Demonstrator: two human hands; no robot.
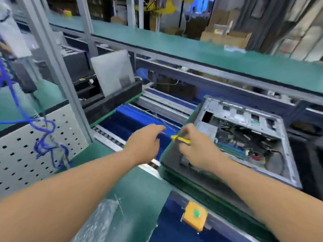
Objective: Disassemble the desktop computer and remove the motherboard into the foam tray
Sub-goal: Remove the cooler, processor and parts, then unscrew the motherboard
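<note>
Nearest the camera, at 6 o'clock, a yellow box with a green button [195, 215] sits on the blue edge of the line, with crinkled clear plastic film [103, 219] on the green bench mat [139, 186] just to its left. At 9 o'clock a perforated grey panel [21, 154] carries a coiled blue cable [43, 137]. Both bare forearms reach forward to the centre. The left hand [145, 142] is loosely open, fingers extended over the blue conveyor belt [132, 119], holding nothing I can make out. The right hand [195, 145] has its fingers curled round a yellow-handled screwdriver [180, 139], over the near left corner of the desktop computer [244, 137]. That case lies open at 3 o'clock on a green pallet, its motherboard [236, 147] inside among black cables. At 10 o'clock a black foam tray [111, 100] stands with a grey sheet [113, 72] leaning in it. Beyond, a green shelf [192, 49] crosses the frame, with cardboard boxes [225, 37] behind.
</note>
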